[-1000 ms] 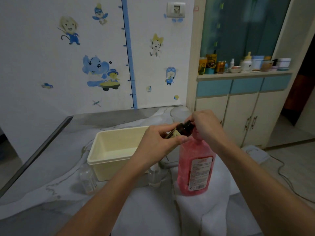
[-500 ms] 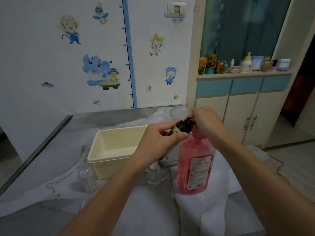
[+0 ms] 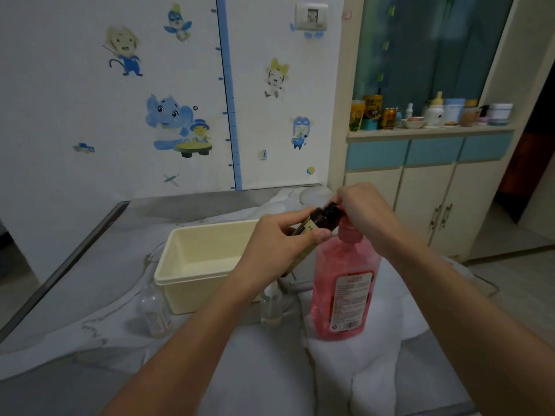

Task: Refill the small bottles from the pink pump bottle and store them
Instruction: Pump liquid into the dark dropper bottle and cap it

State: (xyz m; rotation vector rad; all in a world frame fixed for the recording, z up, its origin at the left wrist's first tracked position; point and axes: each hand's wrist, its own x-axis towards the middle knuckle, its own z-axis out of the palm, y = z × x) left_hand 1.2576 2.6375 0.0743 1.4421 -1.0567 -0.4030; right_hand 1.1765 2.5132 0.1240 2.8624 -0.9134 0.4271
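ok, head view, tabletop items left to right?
clear bottle → cream tub → second clear bottle → pink pump bottle. The dark bottle overlaps the pump top, so it is left out.

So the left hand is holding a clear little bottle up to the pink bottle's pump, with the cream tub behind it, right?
Not quite: the head view shows the bottle in the left hand is dark brown, not clear. It is at the pink bottle, cream tub behind.
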